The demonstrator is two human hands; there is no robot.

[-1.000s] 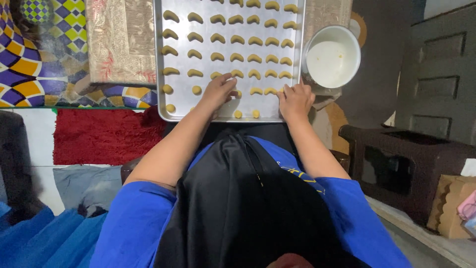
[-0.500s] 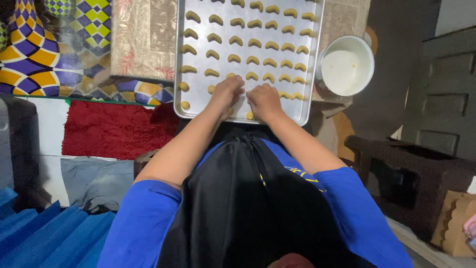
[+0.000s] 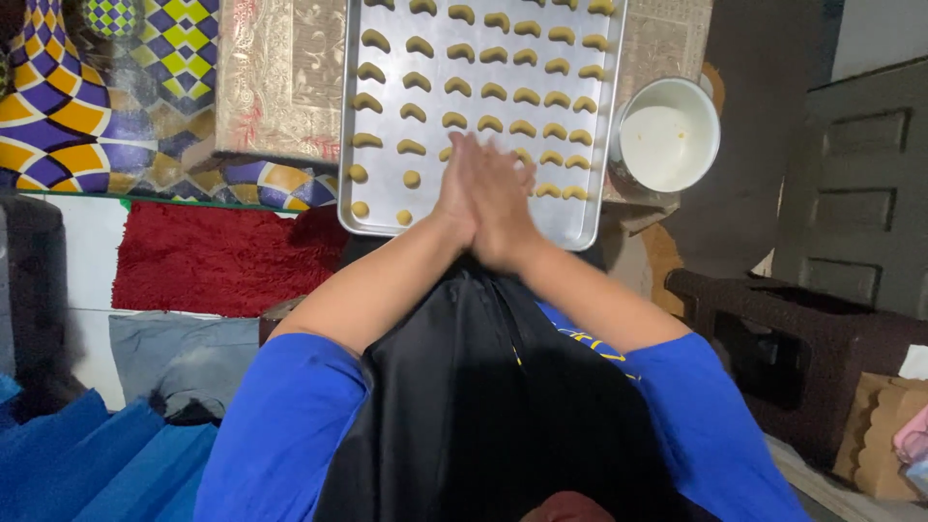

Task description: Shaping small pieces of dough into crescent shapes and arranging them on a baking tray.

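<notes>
My left hand [image 3: 456, 186] and my right hand [image 3: 507, 208] are pressed flat together, palm to palm, fingers pointing away from me, above the near edge of a metal baking tray [image 3: 382, 224]. Whatever may lie between the palms is hidden. The tray carries rows of several yellow crescent-shaped dough pieces [image 3: 418, 81]. A few small round dough balls [image 3: 412, 179] sit near its front left corner. My hands cover part of the near rows.
A white round bowl [image 3: 669, 135] stands just right of the tray. The tray rests on a patterned cloth [image 3: 275, 87] with a red rug [image 3: 217, 256] below it. A dark low table [image 3: 822, 338] is at the right, blue fabric [image 3: 87, 454] at bottom left.
Both hands have lifted from the tray's near row, moved toward each other and now press together palm to palm. The camera view has shifted slightly.
</notes>
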